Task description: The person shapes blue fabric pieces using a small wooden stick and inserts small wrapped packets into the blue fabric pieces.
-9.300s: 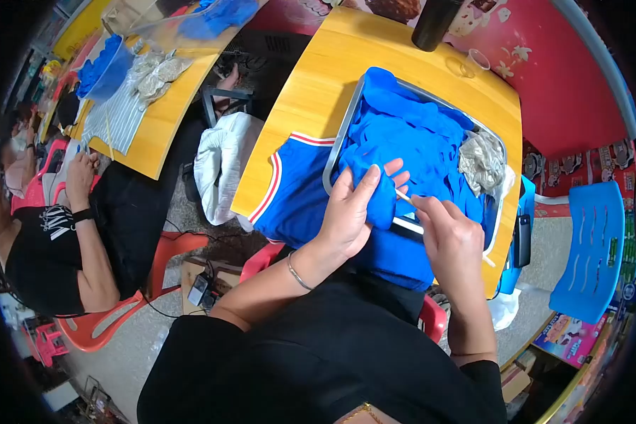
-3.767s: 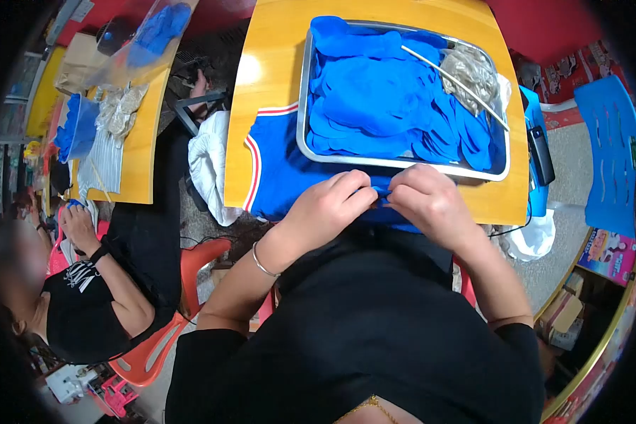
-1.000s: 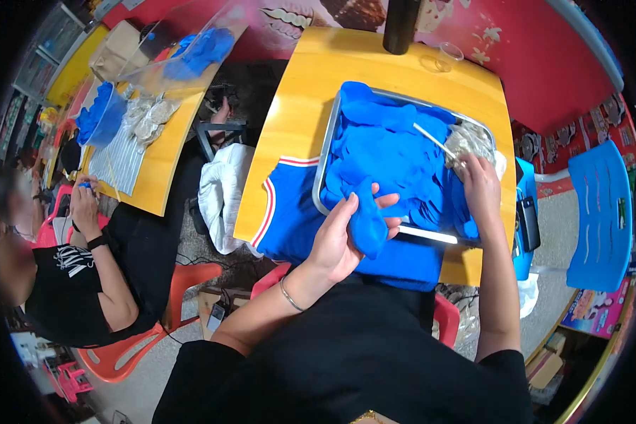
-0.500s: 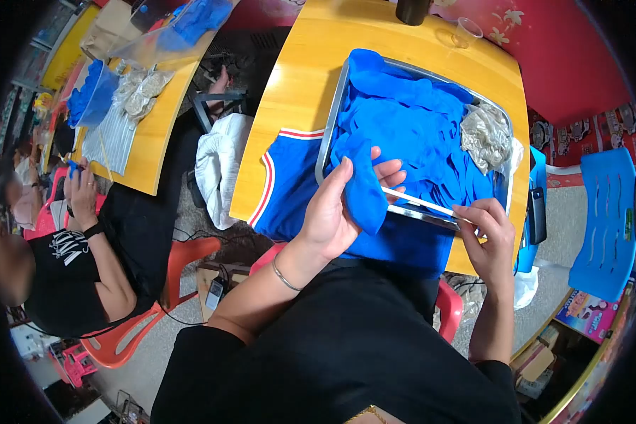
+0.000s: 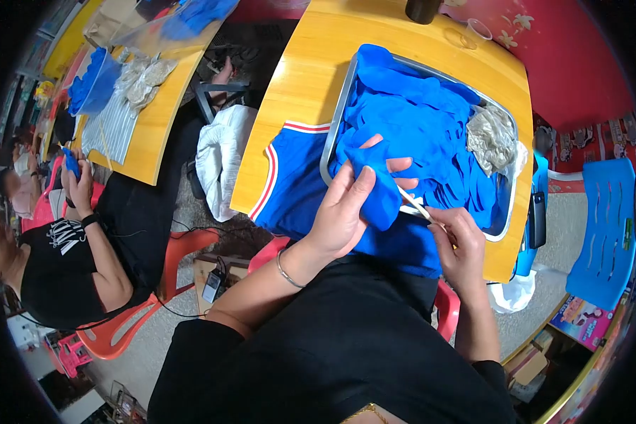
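In the head view, my left hand (image 5: pixel 340 215) is closed around a soft blue cloth piece (image 5: pixel 383 201), thumb in front and fingertips behind it. The cloth is folded and hangs down over the palm side. My right hand (image 5: pixel 459 244) pinches a thin white stick (image 5: pixel 415 203) between thumb and fingers. The stick's far end reaches the blue cloth piece near my left fingertips; its tip is hidden there. Just beyond both hands, a metal tray (image 5: pixel 340 113) holds a heap of similar blue pieces (image 5: pixel 410 106).
A crumpled clear plastic bag (image 5: pixel 490 138) lies in the tray's right side. Under the tray a blue jersey (image 5: pixel 290 177) covers part of the yellow table (image 5: pixel 297 63). A clear cup (image 5: pixel 479 30) stands at the back. To the left, another person (image 5: pixel 78 261) handles blue cloth.
My right hand has moved left with the stick, closer to my left hand. The blue cloth piece has shifted slightly right and is now bunched at the top between my left fingers.
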`<state>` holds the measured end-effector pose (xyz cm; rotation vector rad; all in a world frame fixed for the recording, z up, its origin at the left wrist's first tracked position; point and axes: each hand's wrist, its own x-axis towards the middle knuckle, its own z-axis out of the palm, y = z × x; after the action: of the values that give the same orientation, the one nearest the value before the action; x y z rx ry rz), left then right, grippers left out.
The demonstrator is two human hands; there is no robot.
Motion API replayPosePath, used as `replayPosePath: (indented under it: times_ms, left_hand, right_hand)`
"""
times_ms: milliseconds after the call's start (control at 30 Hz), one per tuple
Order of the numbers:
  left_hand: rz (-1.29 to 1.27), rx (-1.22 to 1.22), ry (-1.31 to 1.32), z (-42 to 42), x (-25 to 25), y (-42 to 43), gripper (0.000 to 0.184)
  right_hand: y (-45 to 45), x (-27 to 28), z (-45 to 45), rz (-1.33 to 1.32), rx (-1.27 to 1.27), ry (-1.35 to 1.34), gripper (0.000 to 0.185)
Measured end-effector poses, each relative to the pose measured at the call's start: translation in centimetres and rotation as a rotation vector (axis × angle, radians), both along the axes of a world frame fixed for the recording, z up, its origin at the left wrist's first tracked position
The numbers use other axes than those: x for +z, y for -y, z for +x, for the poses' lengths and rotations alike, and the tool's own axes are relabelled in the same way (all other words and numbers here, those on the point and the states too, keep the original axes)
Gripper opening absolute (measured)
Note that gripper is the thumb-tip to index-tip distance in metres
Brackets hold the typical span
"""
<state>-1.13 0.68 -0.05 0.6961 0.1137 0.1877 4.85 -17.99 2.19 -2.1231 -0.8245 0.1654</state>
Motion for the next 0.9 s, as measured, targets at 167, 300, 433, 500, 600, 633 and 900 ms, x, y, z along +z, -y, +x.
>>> replayPosePath:
  times_ms: [167,300,433,500,600,633,900]
  left_hand:
    - [-0.05,0.057,0.023,0.0,0.3,0.1,0.048]
    - [0.02,0.037,-0.017,0.2,0.1,-0.3,0.049]
    - [-0.009,0.042,0.013,0.1,0.1,-0.4,0.048]
    - [-0.001,0.037,0.027,0.1,0.2,-0.5,0.048]
    - [0.037,0.06,0.018,0.1,0.0,-0.8,0.048]
    - [0.048,0.082,0.008,0.0,-0.1,-0.7,0.048]
    - [0.072,0.155,-0.013,0.4,-0.3,-0.6,0.046]
  right_hand:
    - [-0.3,0.6,-0.2,0.005,-0.017,0.018,0.023]
    - [-0.7,1.2,-0.5,-0.053,-0.068,0.132,0.022]
    - [-0.6,0.8,-0.4,0.002,-0.011,-0.106,0.019]
    - [-0.5,0.1,-0.7,0.059,-0.024,-0.271,0.019]
    - [-1.2,0.8,-1.0,-0.015,-0.048,-0.059,0.018]
    - [-1.5,1.2,-1.0,-0.042,-0.076,0.016,0.017]
    - [-2.1,1.7,-1.2,-0.049,-0.1,-0.237,0.017]
